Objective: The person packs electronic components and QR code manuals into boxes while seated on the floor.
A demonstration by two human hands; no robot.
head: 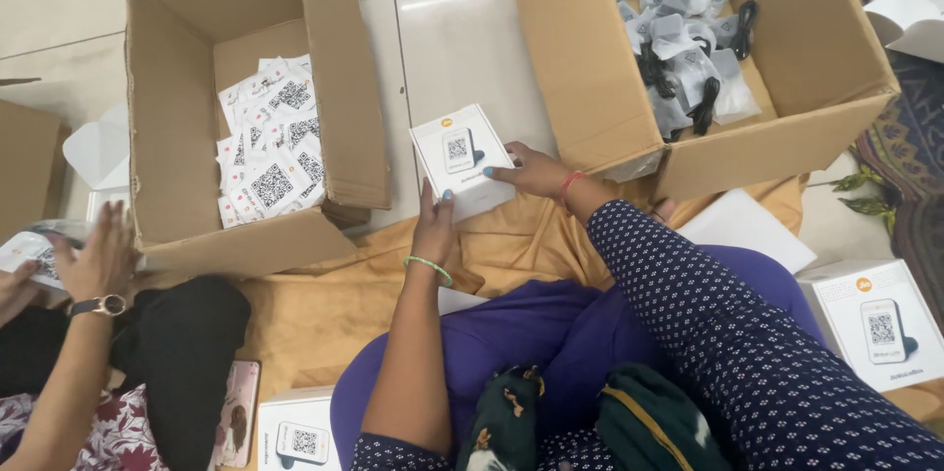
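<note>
From the head camera, both of the person's hands hold a small white box point(462, 158) near the middle of the scene, over the tiled floor between two open cartons. The left hand point(434, 228) grips its near left edge, fingers closed round the side, a green bangle on the wrist. The right hand point(534, 173) lies against its right side, fingers curled onto the edge, a red thread at the wrist. To the left stands a cardboard carton point(334, 68) with white printed leaflets point(273, 142) heaped inside. To the far right a second carton point(590, 88) holds bagged grey parts and black cables point(683, 29). Another white box point(875, 323) rests at the near right on an orange cloth point(315, 304). At the near left a co-worker's hand point(96, 260) with a wristwatch touches a wrapped item
</note>
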